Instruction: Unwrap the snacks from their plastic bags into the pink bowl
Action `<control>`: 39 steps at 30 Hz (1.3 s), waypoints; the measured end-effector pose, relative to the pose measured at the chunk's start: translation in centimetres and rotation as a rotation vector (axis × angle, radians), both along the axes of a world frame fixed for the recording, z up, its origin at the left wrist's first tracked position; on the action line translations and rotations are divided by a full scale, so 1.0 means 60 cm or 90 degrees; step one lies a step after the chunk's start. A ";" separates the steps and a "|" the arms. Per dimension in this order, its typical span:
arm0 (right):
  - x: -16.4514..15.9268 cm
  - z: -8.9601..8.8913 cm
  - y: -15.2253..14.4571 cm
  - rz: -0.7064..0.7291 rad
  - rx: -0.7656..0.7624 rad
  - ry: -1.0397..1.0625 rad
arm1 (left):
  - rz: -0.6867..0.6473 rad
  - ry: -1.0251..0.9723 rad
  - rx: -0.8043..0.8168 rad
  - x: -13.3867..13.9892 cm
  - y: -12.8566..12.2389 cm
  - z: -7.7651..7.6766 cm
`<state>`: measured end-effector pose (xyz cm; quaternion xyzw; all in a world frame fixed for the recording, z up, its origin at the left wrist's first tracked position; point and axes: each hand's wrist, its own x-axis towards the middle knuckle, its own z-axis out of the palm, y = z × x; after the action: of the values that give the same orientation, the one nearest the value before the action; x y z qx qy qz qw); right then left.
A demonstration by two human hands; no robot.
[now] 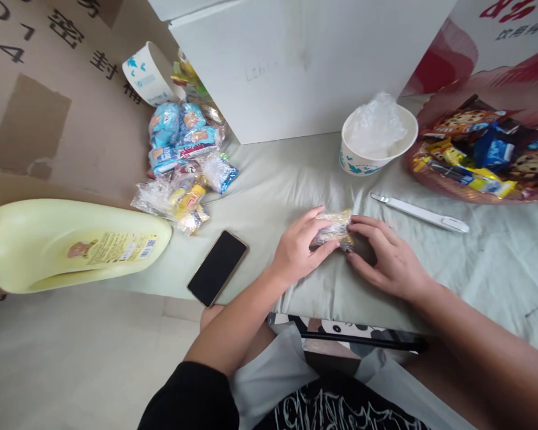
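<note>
A small snack bundle wrapped in clear plastic film [336, 226] rests on the pale green cloth [278, 197], between my hands. My left hand [299, 243] grips its left end, the thumb along the near side and the fingers over the far side. At the right end, the fingertips and thumb of my right hand [385, 257] pinch its edge. The film looks shiny and crinkled, with yellowish wrapping under it. To the right of my right hand lies a white utility knife [419, 213]. A paper tub [361, 164] holding crumpled clear plastic [375, 125] stands beyond my hands.
Several wrapped snacks [183, 143] are piled at the left, below a tipped paper tub [146, 74]. A phone [217, 267] lies near the front edge, beside a large yellow bottle [85, 245]. A pink snack bowl [452, 190] is at right; a white box [314, 65] stands behind.
</note>
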<state>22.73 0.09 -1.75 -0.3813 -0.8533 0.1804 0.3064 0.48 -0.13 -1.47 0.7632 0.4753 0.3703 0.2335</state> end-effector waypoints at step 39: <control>-0.005 0.022 -0.002 -0.058 -0.171 0.154 | -0.105 -0.080 0.159 0.034 -0.011 0.003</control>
<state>22.42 -0.01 -0.45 -0.4328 -0.7602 0.3233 0.3609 2.53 -0.78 -1.28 0.7982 0.3455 0.4531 0.1955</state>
